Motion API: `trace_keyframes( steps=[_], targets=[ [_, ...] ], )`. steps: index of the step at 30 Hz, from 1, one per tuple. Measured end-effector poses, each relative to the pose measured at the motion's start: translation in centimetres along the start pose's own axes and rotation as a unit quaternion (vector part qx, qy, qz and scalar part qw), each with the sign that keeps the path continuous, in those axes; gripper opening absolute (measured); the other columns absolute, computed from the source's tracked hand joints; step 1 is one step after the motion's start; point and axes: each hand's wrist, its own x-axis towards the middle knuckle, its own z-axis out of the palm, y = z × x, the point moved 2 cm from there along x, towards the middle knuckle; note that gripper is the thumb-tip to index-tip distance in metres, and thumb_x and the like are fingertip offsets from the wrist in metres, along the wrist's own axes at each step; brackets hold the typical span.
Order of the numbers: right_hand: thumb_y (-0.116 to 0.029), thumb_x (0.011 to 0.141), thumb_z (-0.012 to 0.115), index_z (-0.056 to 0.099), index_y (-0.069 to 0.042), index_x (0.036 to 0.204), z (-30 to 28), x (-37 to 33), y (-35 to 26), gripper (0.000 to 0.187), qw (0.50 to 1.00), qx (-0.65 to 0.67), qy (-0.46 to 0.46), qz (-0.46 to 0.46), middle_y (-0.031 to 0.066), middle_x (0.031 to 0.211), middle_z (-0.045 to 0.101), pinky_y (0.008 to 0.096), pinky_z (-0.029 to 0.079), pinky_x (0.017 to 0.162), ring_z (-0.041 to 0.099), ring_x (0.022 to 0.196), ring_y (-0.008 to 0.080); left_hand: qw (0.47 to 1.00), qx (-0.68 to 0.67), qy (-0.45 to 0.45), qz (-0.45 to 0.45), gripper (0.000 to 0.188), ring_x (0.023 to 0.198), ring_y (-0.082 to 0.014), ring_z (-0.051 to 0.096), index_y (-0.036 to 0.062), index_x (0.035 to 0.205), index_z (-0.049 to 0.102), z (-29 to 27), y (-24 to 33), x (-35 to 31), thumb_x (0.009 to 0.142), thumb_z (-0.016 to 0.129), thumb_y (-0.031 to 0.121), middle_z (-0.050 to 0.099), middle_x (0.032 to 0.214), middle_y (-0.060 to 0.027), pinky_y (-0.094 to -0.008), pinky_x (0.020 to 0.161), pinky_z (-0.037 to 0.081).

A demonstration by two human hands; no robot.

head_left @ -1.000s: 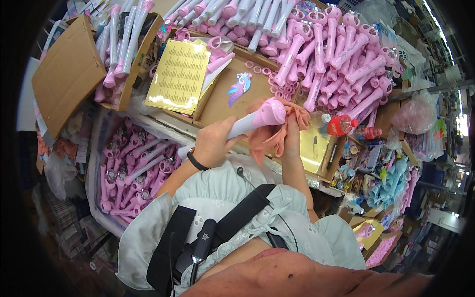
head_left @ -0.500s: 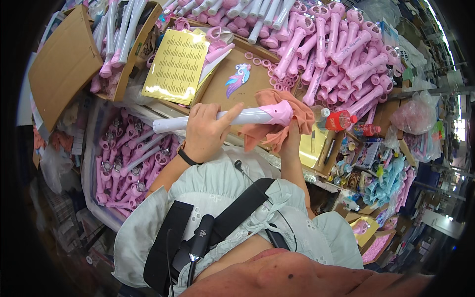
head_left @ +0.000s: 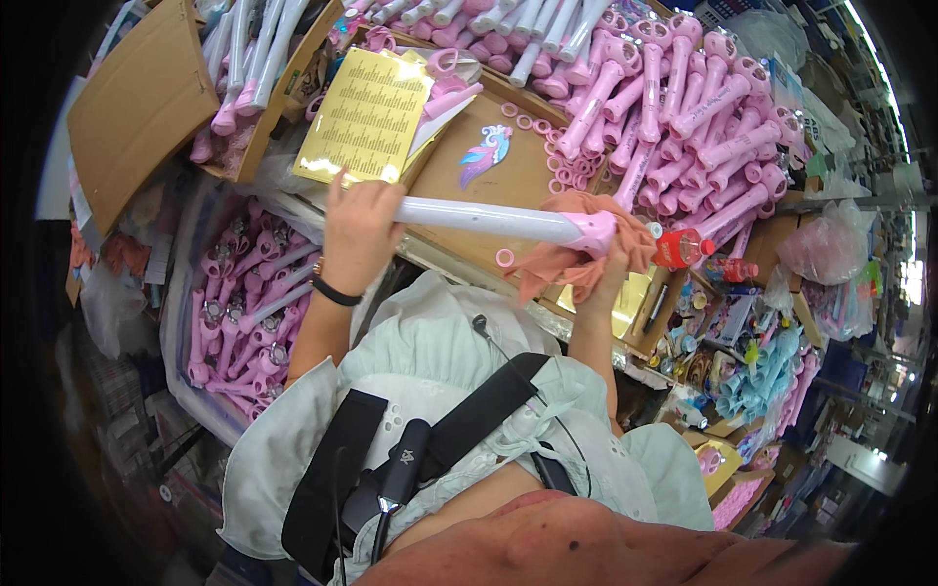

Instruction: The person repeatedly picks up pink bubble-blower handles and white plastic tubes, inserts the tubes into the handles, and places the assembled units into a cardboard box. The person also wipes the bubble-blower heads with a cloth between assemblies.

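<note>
A toy wand with a white tube and a pink end (head_left: 489, 217) lies level across the front of my body, above a cardboard tray (head_left: 440, 188). My left hand (head_left: 360, 230) is closed round the tube's white left end. At the other end, an orange-pink cloth (head_left: 557, 272) is bunched around the pink part. My right hand (head_left: 608, 280) grips the cloth and the wand inside it; its fingers are partly hidden by the folds. Beyond the wand, a pink, blue and purple wing-shaped piece (head_left: 486, 156) lies flat in the tray.
Yellow label sheets (head_left: 363, 115) overlap the tray's left side. Small pink rings (head_left: 576, 176) lie near a large heap of pink handles (head_left: 674, 117). A plastic bin of pink pieces (head_left: 246, 313) stands left. Red-labelled bottles (head_left: 681, 248) stand right, close to my right hand.
My left hand has slid left along the tube to its white end. The wand and the cloth in my right hand have shifted to the right.
</note>
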Motion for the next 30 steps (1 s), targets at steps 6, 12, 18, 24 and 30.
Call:
trace_keyframes(
  steps=[6, 12, 18, 24, 30],
  targets=[
    [-0.038, 0.085, 0.052, 0.046, -0.008, 0.115, -0.7, 0.6, -1.2, 0.043, 0.995, 0.077, -0.05, 0.025, 0.006, 0.101, 0.056, 0.0291, 0.049, 0.074, 0.059, 0.089, 0.0168, 0.999, 0.024, 0.041, -0.021, 0.04, 0.088, -0.025, 0.056, 0.0066, 0.1, 0.056, -1.8, -2.9, -1.1, 0.062, 0.068, 0.003, 0.059, 0.088, -0.0071, -0.0506, 0.102, 0.028],
    [-0.038, 0.084, 0.053, 0.047, -0.008, 0.115, -0.8, 0.9, -0.5, 0.044, 0.995, 0.096, -0.033, 0.019, 0.0045, 0.104, 0.057, 0.028, 0.049, 0.071, 0.058, 0.091, 0.0161, 0.985, -0.14, 0.047, -0.086, 0.067, 0.095, -0.0297, 0.054, 0.0036, 0.125, 0.042, -1.5, -2.7, -1.4, 0.064, 0.067, -0.001, 0.054, 0.102, -0.0139, -0.0431, 0.099, 0.033],
    [-0.033, 0.085, 0.051, 0.049, -0.007, 0.114, -0.8, 1.4, -0.1, 0.039, 0.991, 0.13, -0.011, 0.028, 0.0056, 0.097, 0.058, 0.0275, 0.049, 0.064, 0.058, 0.082, 0.0164, 0.987, -0.145, -0.017, -0.067, 0.066, 0.098, -0.0306, 0.053, 0.0051, 0.127, 0.042, -0.7, -3.2, -1.1, 0.067, 0.07, 0.007, 0.055, 0.101, -0.0147, -0.0463, 0.099, 0.032],
    [-0.029, 0.087, 0.048, 0.047, -0.005, 0.116, -1.6, 0.4, 0.3, 0.038, 1.0, -0.007, 0.015, -0.014, 0.0111, 0.101, 0.058, 0.0307, 0.051, 0.065, 0.06, 0.077, 0.0199, 0.979, -0.171, -0.005, -0.115, 0.062, 0.115, -0.0355, 0.044, 0.003, 0.125, 0.042, 4.3, -3.7, -1.5, 0.072, 0.071, 0.016, 0.047, 0.12, -0.0209, -0.0477, 0.101, 0.03],
    [-0.021, 0.077, 0.063, 0.046, 0.001, 0.116, 1.4, 0.1, 3.6, 0.048, 0.948, -0.148, -0.186, -0.213, 0.0139, 0.094, 0.058, 0.028, 0.047, 0.052, 0.056, 0.06, 0.0197, 0.553, -0.74, -0.209, -0.32, 0.052, 0.118, -0.0177, 0.044, 0.0043, 0.134, 0.031, 11.3, 2.0, -1.5, 0.092, 0.053, 0.028, 0.045, 0.127, -0.0087, -0.0351, 0.098, 0.037]
  ],
)
